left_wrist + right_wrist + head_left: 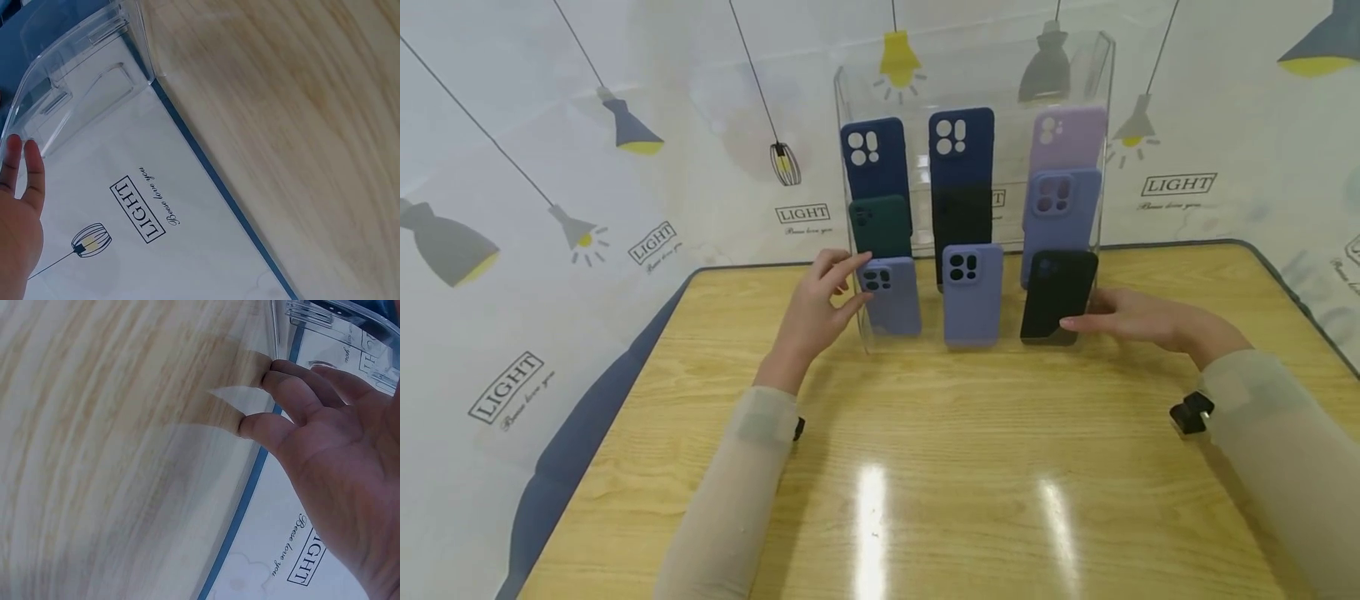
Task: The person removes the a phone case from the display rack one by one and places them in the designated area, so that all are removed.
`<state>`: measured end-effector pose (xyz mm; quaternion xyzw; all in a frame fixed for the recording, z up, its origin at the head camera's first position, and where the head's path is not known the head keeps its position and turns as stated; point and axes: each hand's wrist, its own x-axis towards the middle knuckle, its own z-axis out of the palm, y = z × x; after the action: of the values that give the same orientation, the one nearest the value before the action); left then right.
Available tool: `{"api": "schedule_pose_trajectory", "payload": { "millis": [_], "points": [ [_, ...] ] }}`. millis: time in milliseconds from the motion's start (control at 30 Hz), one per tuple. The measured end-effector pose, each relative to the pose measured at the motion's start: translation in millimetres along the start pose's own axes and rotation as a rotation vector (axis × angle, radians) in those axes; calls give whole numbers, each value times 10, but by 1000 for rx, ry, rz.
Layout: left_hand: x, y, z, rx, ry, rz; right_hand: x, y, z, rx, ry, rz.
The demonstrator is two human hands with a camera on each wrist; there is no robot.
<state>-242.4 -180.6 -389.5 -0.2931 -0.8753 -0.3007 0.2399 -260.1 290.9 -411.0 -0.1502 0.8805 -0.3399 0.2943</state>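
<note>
A clear acrylic display stand (pixel 917 340) holds upright phone cases in three columns. My left hand (pixel 815 310) is at its left side, thumb and index finger apart beside the lavender phone case (pixel 895 312) in the lower left; in the left wrist view two fairly straight fingers (pixel 34 169) reach the clear plastic. At the right side is my right hand (pixel 1138 318), its thumb stretched toward the black phone case (pixel 1060 292). Its other fingers are partly hidden in the head view; the right wrist view shows them extended close to the stand's edge. Neither hand visibly grips a case.
Behind the front row stand a dark green case (pixel 880 225), navy cases (pixel 961 158), a blue case (pixel 1060 212) and a pink case (pixel 1086 142). The wooden table (pixel 925 467) has a dark edge, and lamp-printed fabric (pixel 715 108) rises behind it.
</note>
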Motion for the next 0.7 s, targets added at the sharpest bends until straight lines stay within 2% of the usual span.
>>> {"api": "schedule_pose_trajectory", "payload": {
  "millis": [200, 367, 467, 700],
  "points": [
    [10, 9, -12, 5, 27, 48, 9, 12, -9, 10, -8, 3],
    [5, 9, -25, -45, 50, 63, 27, 32, -10, 17, -12, 2],
    [19, 25, -33, -114, 72, 33, 31, 37, -10, 12, -10, 1],
    [109, 98, -111, -313, 163, -87, 9, 27, -11, 4, -12, 4]
  ]
}}
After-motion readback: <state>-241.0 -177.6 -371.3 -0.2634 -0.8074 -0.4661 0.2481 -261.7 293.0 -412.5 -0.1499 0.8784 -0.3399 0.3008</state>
